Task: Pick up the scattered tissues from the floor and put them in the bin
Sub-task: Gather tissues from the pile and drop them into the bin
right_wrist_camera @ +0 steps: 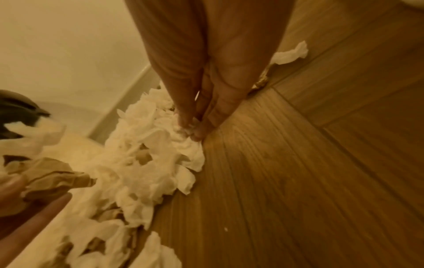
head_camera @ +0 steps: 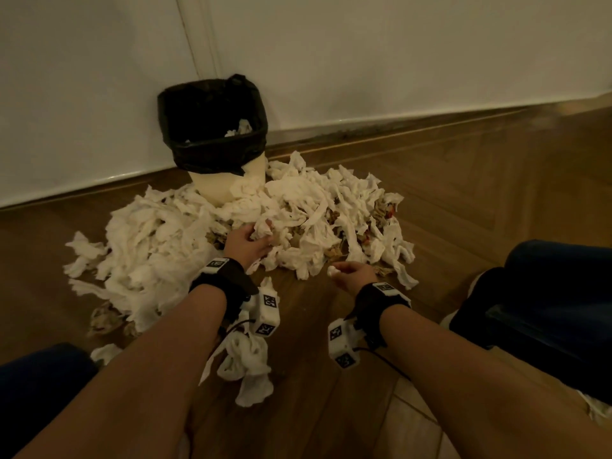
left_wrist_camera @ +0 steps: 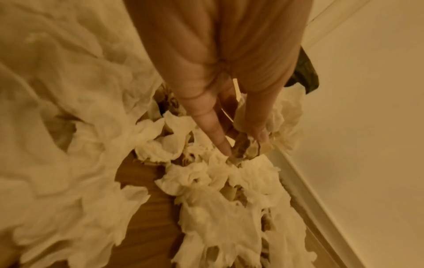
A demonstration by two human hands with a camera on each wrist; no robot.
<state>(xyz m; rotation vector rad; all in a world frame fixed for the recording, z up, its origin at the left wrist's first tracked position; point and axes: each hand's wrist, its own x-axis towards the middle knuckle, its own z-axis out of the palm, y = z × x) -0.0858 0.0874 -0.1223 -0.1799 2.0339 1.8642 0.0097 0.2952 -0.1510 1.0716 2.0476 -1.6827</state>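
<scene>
The bin (head_camera: 228, 185) is cream with a black liner (head_camera: 212, 127) and stands against the wall with a few tissues inside. A big pile of white tissues (head_camera: 159, 240) spreads on the floor around its base. My left hand (head_camera: 261, 235) is in the middle of the pile, and its fingers (left_wrist_camera: 259, 127) curl round a clump of tissue and brown paper (left_wrist_camera: 250, 146). My right hand (head_camera: 337, 271) hovers at the pile's near edge. Its fingertips (right_wrist_camera: 183, 123) pinch a small white tissue wad (right_wrist_camera: 187, 130), just above the heap.
Crumpled brown paper (right_wrist_camera: 57, 181) is mixed into the pile. Another tissue clump (head_camera: 248, 366) lies on the wooden floor (head_camera: 463, 193) under my left wrist. My knees in dark trousers sit at bottom left (head_camera: 43, 376) and right (head_camera: 556, 276). A white wall and skirting (head_camera: 397, 124) run behind.
</scene>
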